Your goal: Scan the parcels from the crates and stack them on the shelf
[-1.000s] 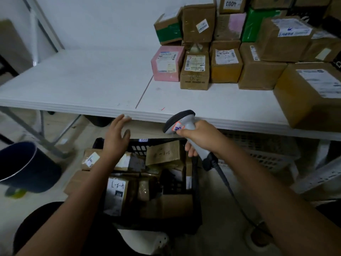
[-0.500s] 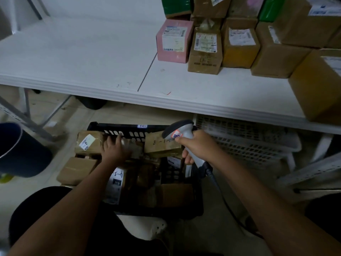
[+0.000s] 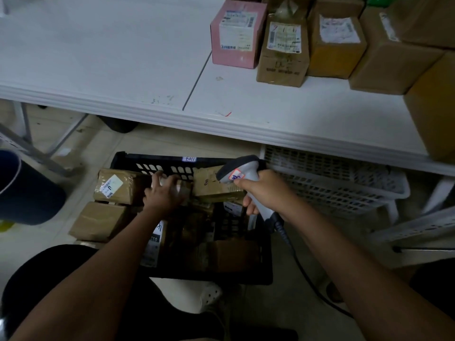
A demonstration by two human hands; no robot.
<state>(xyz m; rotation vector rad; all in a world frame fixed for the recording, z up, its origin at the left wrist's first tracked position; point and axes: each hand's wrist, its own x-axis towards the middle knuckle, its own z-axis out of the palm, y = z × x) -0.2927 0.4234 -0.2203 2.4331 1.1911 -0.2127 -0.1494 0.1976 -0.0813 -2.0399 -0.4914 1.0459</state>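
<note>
A black crate (image 3: 152, 161) on the floor below the table edge holds several brown taped parcels. My left hand (image 3: 164, 196) reaches into its far left corner and closes its fingers over a small parcel (image 3: 182, 188) there. Beside it lies a brown parcel (image 3: 212, 182) with handwriting on top. My right hand (image 3: 263, 191) grips a grey barcode scanner (image 3: 240, 171), whose head hangs over that parcel; its dark cable (image 3: 305, 274) trails down to the floor. On the white shelf (image 3: 123, 60) above stand a pink box (image 3: 237, 35) and several brown boxes (image 3: 283, 51).
Two brown parcels (image 3: 115, 184) lie on the floor against the crate's left side. A white crate (image 3: 337, 187) sits under the shelf at right. A dark blue bin (image 3: 22, 190) stands at far left. My dark-clothed knee (image 3: 49, 269) and a white shoe (image 3: 197, 295) are below.
My left hand dropped from the shelf edge into the crate and closed over a small parcel. The scanner came down with my right hand to just above the crate. The view tilted downward.
</note>
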